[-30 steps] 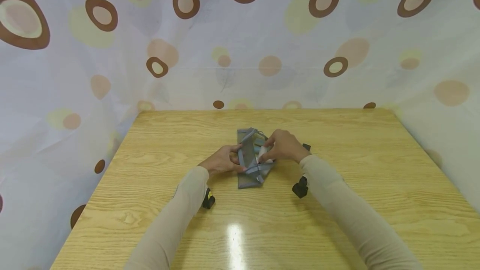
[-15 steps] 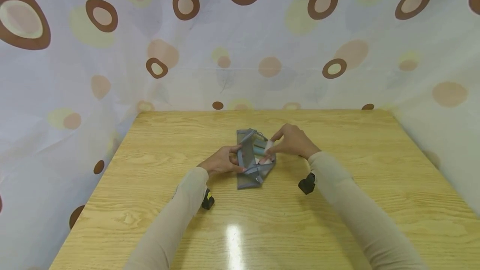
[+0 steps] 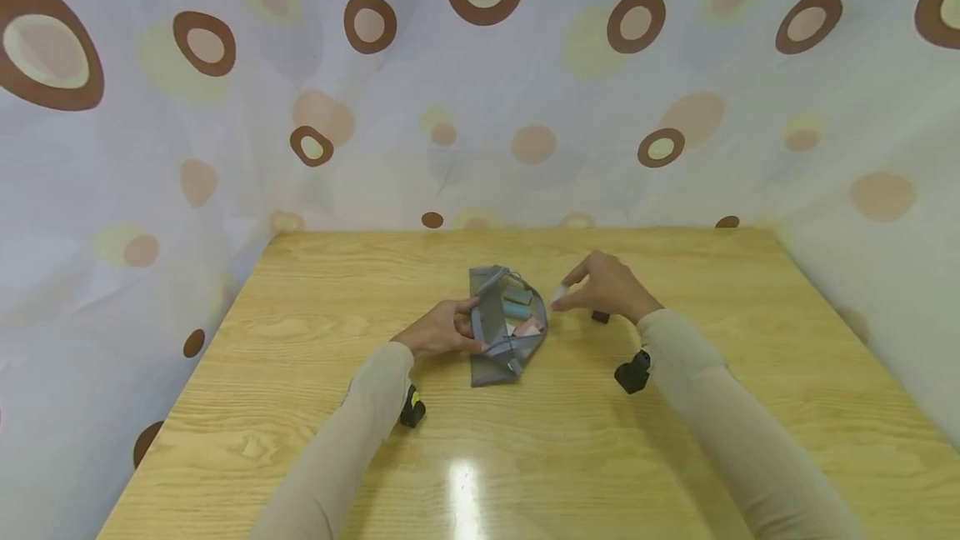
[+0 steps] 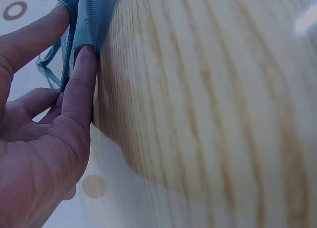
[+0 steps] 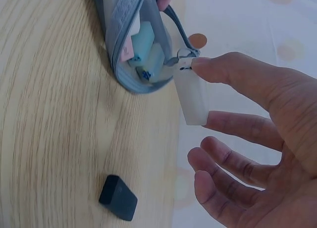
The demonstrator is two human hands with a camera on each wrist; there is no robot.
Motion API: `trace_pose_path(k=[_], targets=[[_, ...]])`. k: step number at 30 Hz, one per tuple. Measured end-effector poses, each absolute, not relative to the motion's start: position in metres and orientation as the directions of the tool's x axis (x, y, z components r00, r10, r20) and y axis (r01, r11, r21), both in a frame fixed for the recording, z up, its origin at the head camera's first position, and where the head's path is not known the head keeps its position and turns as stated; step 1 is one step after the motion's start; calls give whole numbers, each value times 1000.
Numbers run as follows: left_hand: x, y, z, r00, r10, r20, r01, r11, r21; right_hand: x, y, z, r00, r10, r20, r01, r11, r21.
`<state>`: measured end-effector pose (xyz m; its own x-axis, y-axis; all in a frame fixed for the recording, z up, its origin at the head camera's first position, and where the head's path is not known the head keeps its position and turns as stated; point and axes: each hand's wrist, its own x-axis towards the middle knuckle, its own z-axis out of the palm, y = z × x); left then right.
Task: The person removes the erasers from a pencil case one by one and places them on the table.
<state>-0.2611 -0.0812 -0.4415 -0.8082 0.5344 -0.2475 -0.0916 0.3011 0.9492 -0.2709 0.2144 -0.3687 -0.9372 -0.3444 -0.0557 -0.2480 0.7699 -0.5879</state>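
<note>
A grey-blue mesh zip pouch [image 3: 491,323] lies on the table with its mouth held wide. My left hand [image 3: 438,330] grips its left edge; in the left wrist view, thumb and fingers sit on the pouch's fabric [image 4: 91,20]. Inside, in the right wrist view, are several pastel block erasers: a teal eraser [image 5: 142,43], a pale green eraser [image 5: 153,62] and a pink eraser [image 5: 127,49], partly hidden by the zip edge. Just right of the pouch, my right hand [image 3: 611,286] pinches a white block eraser [image 5: 193,99] between thumb and index finger, the other fingers loosely bent.
A small black block [image 5: 119,198] rests on the wooden table [image 3: 300,440], below the right hand in the head view. A dotted curtain [image 3: 480,107] hangs along the back and both sides. Black wrist cameras [image 3: 633,372] stick out below the forearms.
My right hand has come out of the pouch and moved right with the white eraser pinched in it. The left hand keeps its grip on the pouch edge.
</note>
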Motion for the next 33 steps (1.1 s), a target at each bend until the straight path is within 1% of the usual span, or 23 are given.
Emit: trace_pose_path(k=[17, 23, 33], targets=[[-259, -80, -442, -813, 525, -251, -93, 308, 947, -262, 258, -370, -957, -282, -62, -200, 803, -561], [-259, -81, -441, -818, 514, -259, -78, 347, 935, -259, 271, -372, -964, -249, -92, -159, 820, -550], [-256, -82, -440, -814, 517, -265, -92, 336, 937, -246, 289, -380, -969, -220, -115, -128, 840, -527]])
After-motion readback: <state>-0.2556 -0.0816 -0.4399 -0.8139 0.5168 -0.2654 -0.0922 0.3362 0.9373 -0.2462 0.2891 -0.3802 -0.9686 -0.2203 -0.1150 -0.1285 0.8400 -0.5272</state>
